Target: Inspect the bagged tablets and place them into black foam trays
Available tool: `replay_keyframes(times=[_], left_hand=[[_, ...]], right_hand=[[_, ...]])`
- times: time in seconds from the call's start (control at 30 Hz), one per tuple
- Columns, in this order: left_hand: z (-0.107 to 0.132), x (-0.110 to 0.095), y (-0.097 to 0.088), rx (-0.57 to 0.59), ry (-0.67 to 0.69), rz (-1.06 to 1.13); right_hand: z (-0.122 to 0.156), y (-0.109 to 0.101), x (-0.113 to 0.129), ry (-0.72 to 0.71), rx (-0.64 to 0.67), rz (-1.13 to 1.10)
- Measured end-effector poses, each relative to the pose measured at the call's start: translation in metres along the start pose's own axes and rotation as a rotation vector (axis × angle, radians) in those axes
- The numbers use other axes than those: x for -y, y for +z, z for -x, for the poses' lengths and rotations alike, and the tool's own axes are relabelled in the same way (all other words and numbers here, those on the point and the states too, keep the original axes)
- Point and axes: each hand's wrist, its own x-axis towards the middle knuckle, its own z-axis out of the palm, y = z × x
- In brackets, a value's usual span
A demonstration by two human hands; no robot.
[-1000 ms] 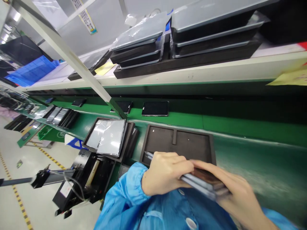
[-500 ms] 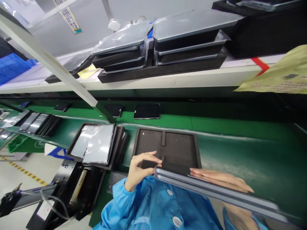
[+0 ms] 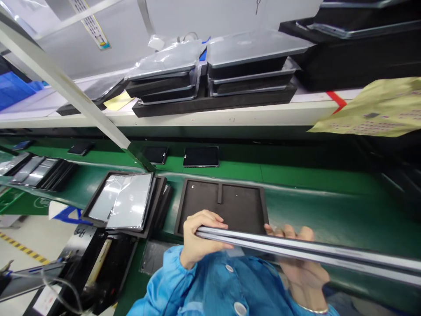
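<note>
Two slim silver-edged tablets (image 3: 322, 252) are held stacked, their long edges facing me, above the bench at the lower right. My left hand (image 3: 202, 239) pinches their left end, fingers over the top and thumb underneath. Farther right, my right hand (image 3: 301, 267) grips them too; its fingertips show beyond the upper edge and its palm shows below. Behind the tablets lies a black foam tray (image 3: 243, 206) with a short divider and no tablet visible in it. Left of that tray, a silver tablet (image 3: 131, 202) in clear film rests tilted on stacked trays.
Dark-screened tablets (image 3: 201, 157) lie on the green strip behind. On the white shelf (image 3: 230, 117) stand stacked tablets and black trays (image 3: 250, 94). A slanted white post (image 3: 66, 79) crosses the left. A yellow sheet (image 3: 371, 112) hangs at right.
The held tablets have swung to a more level pose, and their left end has moved left. My left hand now wraps that end; my right hand's fingers have curled over the edge.
</note>
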Motion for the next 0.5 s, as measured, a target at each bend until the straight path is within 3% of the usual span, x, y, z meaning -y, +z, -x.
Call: replay_keyframes(times=[0.1,0.27,0.43,0.5], left_hand=[[-0.020,-0.033,-0.002,0.209,0.218,-0.114],[-0.035,-0.058,0.001,0.410,0.315,-0.177],[-0.032,-0.064,0.004,0.450,0.325,-0.214],[-0.025,-0.060,0.002,0.318,0.288,-0.247]], right_hand=[[0.006,-0.005,-0.022,0.086,0.061,0.040],[0.031,-0.013,-0.067,0.064,0.051,0.064],[0.048,-0.014,-0.091,-0.135,-0.052,0.036],[0.039,-0.025,-0.088,-0.206,-0.041,0.058]])
